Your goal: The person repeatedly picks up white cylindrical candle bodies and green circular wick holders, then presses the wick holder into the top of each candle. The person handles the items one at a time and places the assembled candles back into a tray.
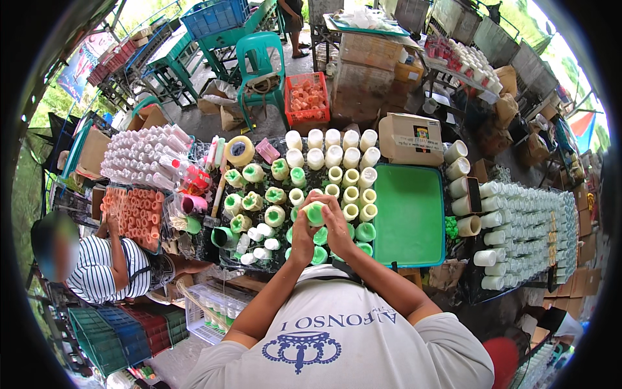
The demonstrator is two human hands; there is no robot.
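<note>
Both my hands are wrapped round a pale cylinder with green inside its top, held above the near side of the table. My left hand closes on its left side and my right hand on its right, with the fingers meeting at the far side. Beyond and left of them stand several cream cylinders with ragged green tops. Rows of plain whitish cylinders stand farther back. Close under my hands are more green-topped cylinders, partly hidden by my arms.
A green tray lies to the right, with a cardboard box behind it. White cylinders crowd the far right. At left are a tape roll, a hammer and orange pieces. A person in a striped shirt works there.
</note>
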